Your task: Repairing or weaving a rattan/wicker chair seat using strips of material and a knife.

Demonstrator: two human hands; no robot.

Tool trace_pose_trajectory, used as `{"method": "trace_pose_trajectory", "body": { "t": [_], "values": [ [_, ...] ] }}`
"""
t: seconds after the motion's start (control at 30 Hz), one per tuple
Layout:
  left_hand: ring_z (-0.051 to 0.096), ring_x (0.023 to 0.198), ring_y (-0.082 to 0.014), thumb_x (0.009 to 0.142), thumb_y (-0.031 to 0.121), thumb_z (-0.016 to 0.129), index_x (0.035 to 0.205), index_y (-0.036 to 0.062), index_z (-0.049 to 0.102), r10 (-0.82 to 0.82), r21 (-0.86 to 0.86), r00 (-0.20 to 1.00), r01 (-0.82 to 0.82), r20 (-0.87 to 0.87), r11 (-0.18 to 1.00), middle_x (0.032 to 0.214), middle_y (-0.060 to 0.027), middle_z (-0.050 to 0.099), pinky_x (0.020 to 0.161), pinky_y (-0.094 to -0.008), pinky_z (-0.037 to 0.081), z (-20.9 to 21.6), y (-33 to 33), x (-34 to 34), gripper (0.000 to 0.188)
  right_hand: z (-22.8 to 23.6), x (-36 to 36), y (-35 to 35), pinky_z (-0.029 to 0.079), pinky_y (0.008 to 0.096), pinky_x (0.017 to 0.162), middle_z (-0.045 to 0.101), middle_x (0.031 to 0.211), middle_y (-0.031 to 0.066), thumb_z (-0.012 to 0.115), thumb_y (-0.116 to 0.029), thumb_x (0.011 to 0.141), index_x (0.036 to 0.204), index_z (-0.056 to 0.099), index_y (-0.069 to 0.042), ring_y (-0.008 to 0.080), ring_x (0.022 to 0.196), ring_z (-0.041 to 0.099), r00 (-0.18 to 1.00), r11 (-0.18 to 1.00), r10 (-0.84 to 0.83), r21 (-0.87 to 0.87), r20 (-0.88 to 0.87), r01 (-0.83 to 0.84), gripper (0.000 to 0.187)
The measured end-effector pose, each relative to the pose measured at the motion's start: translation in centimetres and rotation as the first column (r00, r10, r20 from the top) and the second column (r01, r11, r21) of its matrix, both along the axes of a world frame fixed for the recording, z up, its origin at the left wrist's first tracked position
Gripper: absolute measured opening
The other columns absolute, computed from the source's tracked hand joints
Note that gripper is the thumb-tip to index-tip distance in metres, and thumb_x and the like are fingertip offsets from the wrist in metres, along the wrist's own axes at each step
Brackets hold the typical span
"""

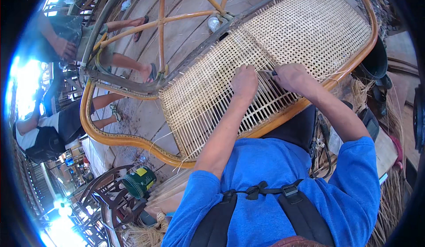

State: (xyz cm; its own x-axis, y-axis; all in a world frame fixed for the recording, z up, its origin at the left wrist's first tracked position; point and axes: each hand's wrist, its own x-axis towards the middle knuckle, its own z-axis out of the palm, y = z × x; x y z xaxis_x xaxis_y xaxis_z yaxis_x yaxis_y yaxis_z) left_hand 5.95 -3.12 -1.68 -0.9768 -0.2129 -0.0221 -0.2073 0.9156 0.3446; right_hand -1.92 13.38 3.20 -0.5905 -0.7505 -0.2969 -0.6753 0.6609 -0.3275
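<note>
A woven cane panel (305,30) is stretched across a curved rattan frame (261,129) before me. Its right part is closely woven; the near left part shows mostly parallel strips with open gaps. My left hand (245,83) is closed in a pinch over the weave, apparently on a cane strip. To its right, my right hand (292,78) is closed on a slim tool (274,72) with a dark handle, whose thin end points toward my left hand. My fingers partly hide the tool, so its exact kind is unclear.
Bent rattan poles (161,34) rise beyond the panel over a plank floor (195,39). Two people in sandals stand at the left. A green bucket (138,181) sits at the lower left, and a dark container (375,59) at the right. Loose cane bundles (389,207) lie lower right.
</note>
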Motion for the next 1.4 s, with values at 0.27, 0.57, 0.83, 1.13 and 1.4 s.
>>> {"method": "trace_pose_trajectory", "body": {
  "t": [0.27,0.57,0.83,1.13,1.4],
  "values": [
    [0.060,0.074,-0.0349,0.077,0.011,0.053,0.075,0.0005,0.058,-0.095,-0.087,0.995,0.094,-0.002,0.992,0.075,-0.0197,0.060,0.066,-0.0446,0.049,-1.3,-0.4,-1.2,0.012,-0.3,-0.4,-1.4,0.052,0.0391,0.070,0.067,0.084,0.0151,0.049,-0.017,0.084,0.083,0.067,-0.006,0.0298,0.079,0.066,0.998,0.995,0.050,0.087,0.032,-0.053,0.021],
    [0.060,0.074,-0.0350,0.080,0.014,0.052,0.075,0.0018,0.059,-0.047,0.105,0.999,0.049,-0.017,0.993,0.076,-0.0185,0.060,0.067,-0.0455,0.049,-1.7,-1.6,-0.8,0.015,1.6,-0.6,-1.3,0.049,0.0441,0.074,0.065,0.086,0.0191,0.050,-0.028,0.089,0.094,0.059,-0.002,0.0351,0.083,0.063,0.975,0.986,-0.123,0.135,0.187,0.098,0.028],
    [0.061,0.074,-0.0338,0.078,0.012,0.054,0.074,0.0021,0.060,-0.075,-0.001,0.994,0.075,-0.085,0.997,0.076,-0.0172,0.060,0.066,-0.0430,0.050,-1.3,0.2,-2.2,0.012,1.3,-0.9,-1.5,0.050,0.0423,0.073,0.066,0.083,0.0180,0.049,-0.020,0.084,0.086,0.065,-0.004,0.0332,0.082,0.064,0.982,0.962,-0.129,0.256,0.135,0.091,0.023],
    [0.061,0.074,-0.0337,0.078,0.010,0.053,0.075,0.0020,0.059,-0.083,0.037,0.994,0.085,-0.074,0.996,0.076,-0.0174,0.060,0.065,-0.0424,0.051,-1.4,0.3,-2.3,0.010,1.1,-2.4,-1.7,0.048,0.0453,0.073,0.064,0.083,0.0188,0.051,-0.029,0.088,0.096,0.058,-0.003,0.0351,0.083,0.062,0.993,0.977,-0.024,0.213,0.112,0.000,0.028],
    [0.061,0.074,-0.0343,0.078,0.008,0.051,0.075,0.0009,0.060,-0.085,0.044,0.992,0.090,-0.096,0.995,0.076,-0.0181,0.060,0.065,-0.0443,0.051,-1.5,0.5,-3.1,0.011,1.7,-2.0,-0.6,0.048,0.0459,0.075,0.064,0.084,0.0202,0.049,-0.028,0.088,0.095,0.057,0.000,0.0359,0.084,0.062,0.982,0.957,-0.138,0.273,0.130,0.099,0.030]
  ]
}}
